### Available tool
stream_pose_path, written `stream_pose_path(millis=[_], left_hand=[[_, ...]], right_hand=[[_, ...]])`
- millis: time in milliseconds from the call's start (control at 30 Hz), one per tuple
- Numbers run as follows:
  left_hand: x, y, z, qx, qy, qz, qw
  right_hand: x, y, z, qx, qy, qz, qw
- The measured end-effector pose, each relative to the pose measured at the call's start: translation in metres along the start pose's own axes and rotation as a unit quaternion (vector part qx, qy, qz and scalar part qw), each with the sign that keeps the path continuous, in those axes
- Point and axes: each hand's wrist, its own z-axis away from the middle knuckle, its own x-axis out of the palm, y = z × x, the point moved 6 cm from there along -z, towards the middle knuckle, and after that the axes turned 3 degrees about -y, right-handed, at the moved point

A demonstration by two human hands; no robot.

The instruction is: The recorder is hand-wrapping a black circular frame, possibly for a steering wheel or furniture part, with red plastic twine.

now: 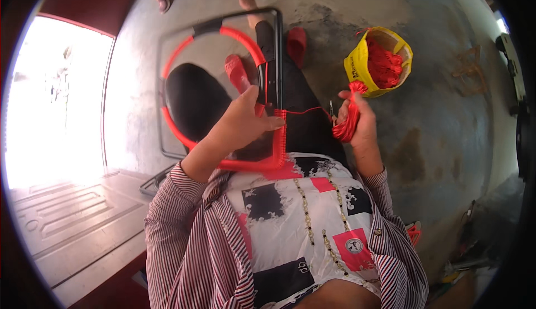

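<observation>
Across my lap rests a black metal frame [278,46] with rounded corners and a red-wrapped ring [243,36] inside it. Red cord [280,147] is wound tightly along its near edge and the lower right side. My left hand [243,120] is closed on that right side, thumb lying over the wound cord. In my right hand [364,127] is a looped bundle of red cord [347,126], gripped in curled fingers. A single strand [304,111] runs from the bundle to the frame. Beside the bundle shows a small pointed metal tool [331,109], its handle mostly hidden.
A yellow bag [359,66] holding red cord bundles [385,69] stands on the floor at the far right. Red slippers [297,46] lie near my bare foot [247,0]. Another person's feet [163,0] show at the top left. A panelled surface [72,208] is at left.
</observation>
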Motion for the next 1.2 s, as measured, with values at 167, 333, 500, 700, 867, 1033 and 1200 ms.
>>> stream_pose_path(millis=[167,333,500,700,867,1033,1200], left_hand=[[0.02,-0.047,0.018,-0.095,-0.07,0.36,0.926],[0.021,-0.057,0.01,-0.075,-0.129,0.491,0.858],[0.022,-0.058,0.011,-0.067,-0.135,0.489,0.859],[0.014,-0.09,0.003,0.019,0.076,0.558,0.826],[0.01,-0.079,0.011,0.101,-0.057,0.61,0.784],[0.013,-0.081,0.018,0.007,0.016,0.557,0.83],[0.012,-0.071,0.025,0.039,0.005,0.68,0.732]], right_hand=[[-0.058,-0.052,-0.012,-0.048,0.013,-0.06,0.997],[-0.2,-0.133,0.027,-0.261,0.321,-0.123,0.902],[-0.174,-0.127,0.016,-0.207,0.28,0.004,0.937],[0.09,-0.083,-0.004,-0.284,0.037,0.674,0.681],[0.19,-0.022,0.026,-0.351,-0.234,0.652,0.63],[0.166,0.01,0.015,-0.184,-0.307,0.477,0.802],[0.12,0.051,-0.006,0.183,-0.233,0.156,0.942]])
